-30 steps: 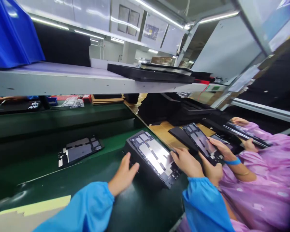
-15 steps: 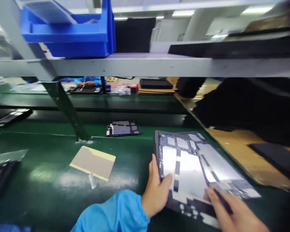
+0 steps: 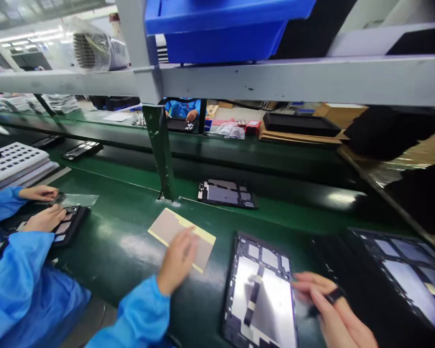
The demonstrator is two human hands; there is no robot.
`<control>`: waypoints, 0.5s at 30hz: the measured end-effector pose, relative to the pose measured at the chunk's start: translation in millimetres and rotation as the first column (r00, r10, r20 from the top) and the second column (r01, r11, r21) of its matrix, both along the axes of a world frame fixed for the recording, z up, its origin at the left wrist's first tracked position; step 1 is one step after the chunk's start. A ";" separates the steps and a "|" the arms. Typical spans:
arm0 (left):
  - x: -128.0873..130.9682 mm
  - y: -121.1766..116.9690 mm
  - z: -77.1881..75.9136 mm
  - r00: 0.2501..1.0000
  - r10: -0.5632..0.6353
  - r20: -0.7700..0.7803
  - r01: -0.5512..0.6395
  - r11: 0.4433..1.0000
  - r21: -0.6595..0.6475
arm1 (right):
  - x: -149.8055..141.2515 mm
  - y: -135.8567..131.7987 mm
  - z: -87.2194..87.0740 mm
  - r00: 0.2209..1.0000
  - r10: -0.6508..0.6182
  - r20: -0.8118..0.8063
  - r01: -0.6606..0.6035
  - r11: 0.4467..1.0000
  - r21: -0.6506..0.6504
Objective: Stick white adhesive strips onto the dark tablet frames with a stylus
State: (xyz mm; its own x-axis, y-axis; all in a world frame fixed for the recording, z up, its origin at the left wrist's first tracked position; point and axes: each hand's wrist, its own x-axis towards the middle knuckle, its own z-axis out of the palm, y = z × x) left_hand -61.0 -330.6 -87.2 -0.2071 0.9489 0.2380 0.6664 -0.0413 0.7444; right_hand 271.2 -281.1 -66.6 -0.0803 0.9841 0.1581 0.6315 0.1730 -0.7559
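Note:
A dark tablet frame with a shiny metal back plate (image 3: pixel 261 290) lies on the green belt (image 3: pixel 130 241) in front of me. My right hand (image 3: pixel 329 309) rests at its right edge, fingers curled round a small black object I cannot name. My left hand (image 3: pixel 177 261) is off the frame and reaches over a tan sheet with a yellow strip (image 3: pixel 170 227); its fingers are stretched out but blurred by motion.
Another frame (image 3: pixel 226 193) lies farther back on the belt beside a green post (image 3: pixel 161 150). A further frame (image 3: pixel 406 270) sits at the right. A person in a blue coat (image 3: pixel 21 270) works at my left. Blue bin (image 3: pixel 224 24) on the shelf above.
My view swung left. My left hand let go of the frame's left edge and moved left over the tan sheet. The frame now lies flat on the belt.

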 end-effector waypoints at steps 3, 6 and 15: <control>-61.1 20.2 -10.9 0.961 0.116 -0.252 -0.162 0.972 -0.172 | -79.1 36.2 27.5 0.931 0.255 -0.263 -0.290 0.951 -0.106; -68.9 22.8 -32.2 0.956 0.096 -0.277 -0.170 0.952 -0.256 | -169.6 76.2 12.0 0.758 0.331 -0.561 -0.557 0.777 -0.294; -40.7 10.2 -52.9 0.936 0.094 -0.340 -0.162 0.971 -0.177 | -262.0 128.4 -73.0 0.638 0.179 -0.749 -0.634 0.675 -0.378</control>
State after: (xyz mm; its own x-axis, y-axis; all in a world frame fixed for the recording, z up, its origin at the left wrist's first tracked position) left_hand -101.7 -320.3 -140.1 -0.2729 0.9542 0.1227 0.8634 0.1867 0.4687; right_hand 9.2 -152.7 -139.6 -0.6056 0.7630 -0.2260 -0.0379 -0.3114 -0.9495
